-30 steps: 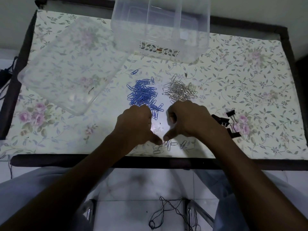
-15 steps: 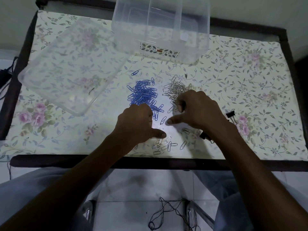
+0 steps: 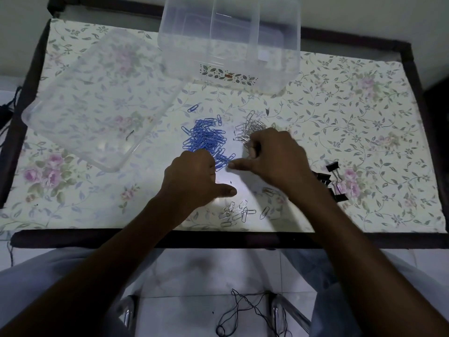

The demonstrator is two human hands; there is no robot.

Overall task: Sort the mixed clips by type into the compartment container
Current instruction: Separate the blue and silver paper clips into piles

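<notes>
A heap of blue paper clips [image 3: 206, 139] lies mid-table, with a heap of silver paper clips [image 3: 250, 128] just to its right. Several loose silver clips [image 3: 235, 212] are scattered near the front edge. Black binder clips [image 3: 328, 178] sit to the right, partly behind my right wrist. The clear compartment container [image 3: 184, 57] stands at the back. My left hand [image 3: 194, 178] rests at the blue heap's near edge, fingers curled under, thumb pointing right. My right hand [image 3: 274, 156] curls its fingers over the silver heap's near side; its fingertips are hidden.
A clear plastic lid [image 3: 97, 93] lies tilted at the back left. One stray blue clip [image 3: 192, 108] sits beyond the blue heap. The dark table frame [image 3: 170, 239] runs along the front edge, and black cords [image 3: 243, 312] lie on the floor below.
My right hand has moved away from the loose clips by the front edge, up to the silver heap. My left hand has stayed almost still.
</notes>
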